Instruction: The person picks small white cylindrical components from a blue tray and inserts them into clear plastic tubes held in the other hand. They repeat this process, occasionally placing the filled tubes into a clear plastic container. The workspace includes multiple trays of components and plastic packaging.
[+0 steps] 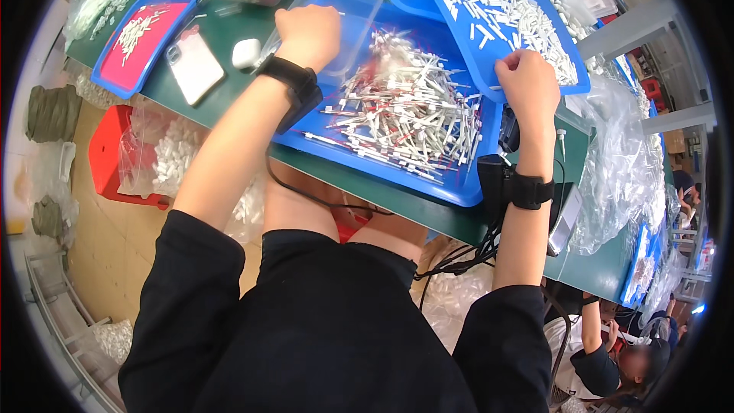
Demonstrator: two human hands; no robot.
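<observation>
My left hand [310, 32] is closed over a clear plastic container [363, 0], its fingers curled; a tiny pale tip shows beside them, too small to name. My right hand [527, 86] has its fingers pinched together at the near left edge of a blue tray of short white pieces [527, 19]. A small pale bit shows at its fingertips, and I cannot make out what it is. Between my hands, a large blue tray [451, 193] holds a heap of thin white sticks with reddish parts [413, 107]. Part of the heap is blurred.
A phone [194, 63] and a white earphone case [246, 53] lie left on the green table [367, 187]. Farther left is a blue-rimmed tray with a pink base [157, 46]. Clear plastic bags [612, 176] crowd the right side. Black cables [459, 260] hang by my right forearm. Another person [612, 359] sits lower right.
</observation>
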